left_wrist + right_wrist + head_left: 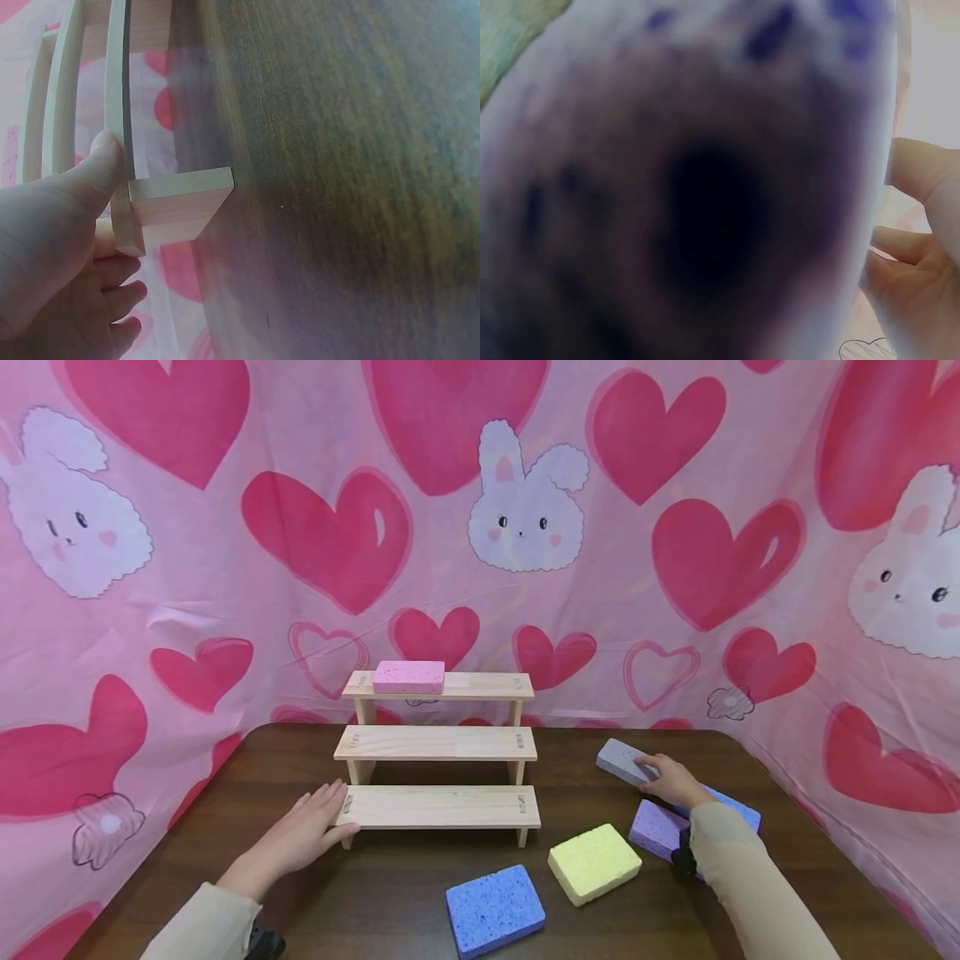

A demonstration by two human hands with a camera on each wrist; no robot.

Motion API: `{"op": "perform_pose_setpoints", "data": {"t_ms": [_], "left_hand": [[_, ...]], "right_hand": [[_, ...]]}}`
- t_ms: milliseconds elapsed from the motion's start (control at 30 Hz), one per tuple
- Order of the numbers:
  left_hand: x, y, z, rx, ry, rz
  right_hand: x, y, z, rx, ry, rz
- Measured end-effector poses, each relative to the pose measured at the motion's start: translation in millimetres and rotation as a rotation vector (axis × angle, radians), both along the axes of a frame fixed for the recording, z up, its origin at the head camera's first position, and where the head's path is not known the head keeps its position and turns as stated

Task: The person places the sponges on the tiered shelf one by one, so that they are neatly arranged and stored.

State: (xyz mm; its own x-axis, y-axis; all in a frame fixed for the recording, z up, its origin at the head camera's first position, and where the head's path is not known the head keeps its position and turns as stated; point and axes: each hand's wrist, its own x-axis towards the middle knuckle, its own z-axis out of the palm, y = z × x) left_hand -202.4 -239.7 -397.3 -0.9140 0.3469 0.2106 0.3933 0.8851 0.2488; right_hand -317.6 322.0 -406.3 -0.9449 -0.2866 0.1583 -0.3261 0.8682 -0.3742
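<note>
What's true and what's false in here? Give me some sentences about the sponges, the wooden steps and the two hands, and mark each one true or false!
1. The pink sponge is on the top step. True.
2. The right hand is holding the yellow sponge. False: it holds the grey sponge, and the yellow sponge lies on the table.
3. The left hand is touching the lowest step. True.
4. A sponge sits on the middle step. False: the only sponge on the steps is the pink one, up on the top step.
5. In the head view, the purple sponge is to the right of the yellow sponge. True.
</note>
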Motion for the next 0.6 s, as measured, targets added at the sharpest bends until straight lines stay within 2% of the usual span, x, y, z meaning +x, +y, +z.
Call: {"op": "perform_pose_setpoints", "data": {"t_ms": [167, 400, 600], "left_hand": [[-1.4, -0.4, -0.7, 0.001, -0.002, 0.004], [-2.2, -0.6, -1.0, 0.002, -0.005, 0.005], [-2.1, -0.7, -0.8, 0.005, -0.010, 0.002]], "right_hand": [[-1.0, 1.1, -0.9, 0.000, 0.044, 0.022], [-2.3, 1.0, 0.4, 0.002, 0.033, 0.006], [-0.3, 0.2, 0.6, -0.016, 0.066, 0.023]]}}
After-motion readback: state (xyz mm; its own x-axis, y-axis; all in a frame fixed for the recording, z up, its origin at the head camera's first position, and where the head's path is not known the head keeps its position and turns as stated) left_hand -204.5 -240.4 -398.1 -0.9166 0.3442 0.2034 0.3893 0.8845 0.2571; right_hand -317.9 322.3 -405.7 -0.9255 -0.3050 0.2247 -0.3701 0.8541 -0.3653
